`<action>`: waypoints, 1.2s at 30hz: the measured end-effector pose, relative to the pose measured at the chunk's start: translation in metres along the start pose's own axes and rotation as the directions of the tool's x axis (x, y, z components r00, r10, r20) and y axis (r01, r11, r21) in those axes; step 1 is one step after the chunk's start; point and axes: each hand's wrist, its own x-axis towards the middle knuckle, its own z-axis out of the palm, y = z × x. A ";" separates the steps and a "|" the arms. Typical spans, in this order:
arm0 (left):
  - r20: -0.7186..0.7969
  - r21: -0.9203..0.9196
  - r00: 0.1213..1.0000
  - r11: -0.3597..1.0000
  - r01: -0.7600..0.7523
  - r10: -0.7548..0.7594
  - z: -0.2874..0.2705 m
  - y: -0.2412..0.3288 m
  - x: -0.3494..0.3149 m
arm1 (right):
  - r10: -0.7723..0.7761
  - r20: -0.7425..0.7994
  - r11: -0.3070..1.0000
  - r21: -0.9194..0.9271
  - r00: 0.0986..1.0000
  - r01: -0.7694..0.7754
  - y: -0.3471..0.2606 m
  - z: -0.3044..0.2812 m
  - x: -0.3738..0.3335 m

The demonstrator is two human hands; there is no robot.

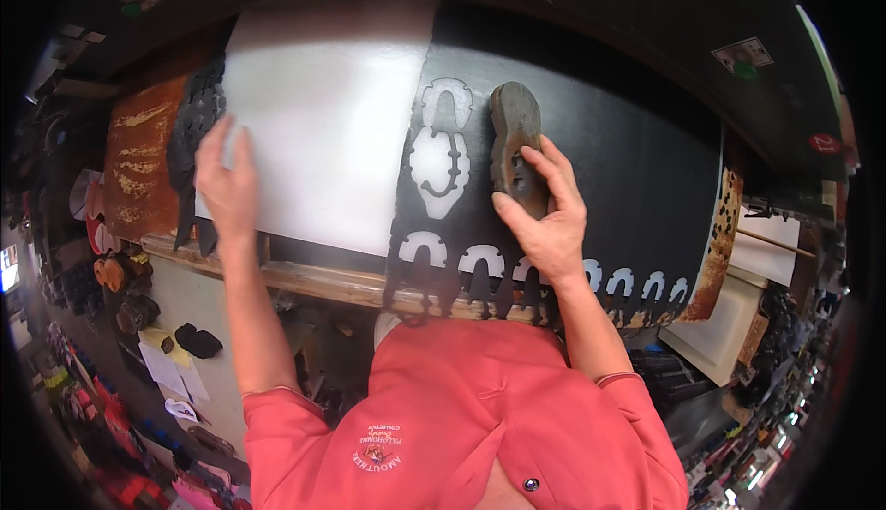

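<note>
My right hand (552, 219) grips the lower end of a sole-shaped cutting die (517, 136), a thick dark block with holes near its lower part. It rests on, or just over, a black sheet (637, 168) with horseshoe-shaped and sole-shaped cutouts along its left and near edges. White shows through these cutouts. My left hand (229, 173), slightly blurred, is over the left edge of a smooth white sheet (323, 122). Its fingers are apart and nothing shows in them. Just left of it hangs a dark, ragged piece of sheet (196, 122).
A worn brown board (138, 164) is at the far left, another (724, 242) at the right end. A wooden rail (323, 281) runs along the near edge. A dark machine beam (628, 12) spans the far side. Papers (166, 367) and a black bundle (198, 341) lie lower left.
</note>
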 end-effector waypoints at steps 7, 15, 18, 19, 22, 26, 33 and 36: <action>0.254 -0.127 0.861 0.898 -0.421 0.440 0.074 0.092 -0.097 | -0.265 -0.007 0.852 -0.470 0.964 0.231 0.007 0.023 -0.005; 0.220 -0.178 0.889 0.913 -0.367 0.401 0.076 0.088 -0.093 | -0.276 -0.049 0.849 -0.481 0.960 0.219 0.009 0.031 -0.006; 0.128 -0.262 0.915 0.903 -0.342 0.383 0.066 0.092 -0.098 | -0.225 -0.029 0.900 -0.389 0.974 0.196 0.010 0.021 -0.011; 0.111 -0.297 0.931 0.906 -0.303 0.348 0.061 0.094 -0.101 | -0.201 -0.004 0.910 -0.370 0.980 0.185 0.010 0.014 -0.015; 0.253 -0.524 0.897 0.831 -0.187 0.362 0.031 0.109 -0.139 | -0.243 0.008 0.915 -0.330 0.970 0.232 0.011 -0.001 -0.031; 0.307 -0.727 0.816 0.673 -0.132 0.491 0.035 0.144 -0.208 | -0.310 -0.017 0.894 -0.345 0.951 0.285 0.024 0.002 -0.040; 0.034 -0.486 0.773 0.687 -0.541 0.633 0.055 0.131 -0.233 | -0.333 -0.094 0.941 -0.095 0.938 0.324 0.006 -0.019 -0.033; 0.014 -0.471 0.813 0.721 -0.509 0.583 0.057 0.127 -0.244 | -0.404 -0.439 0.914 -0.156 0.802 0.375 -0.016 -0.089 -0.041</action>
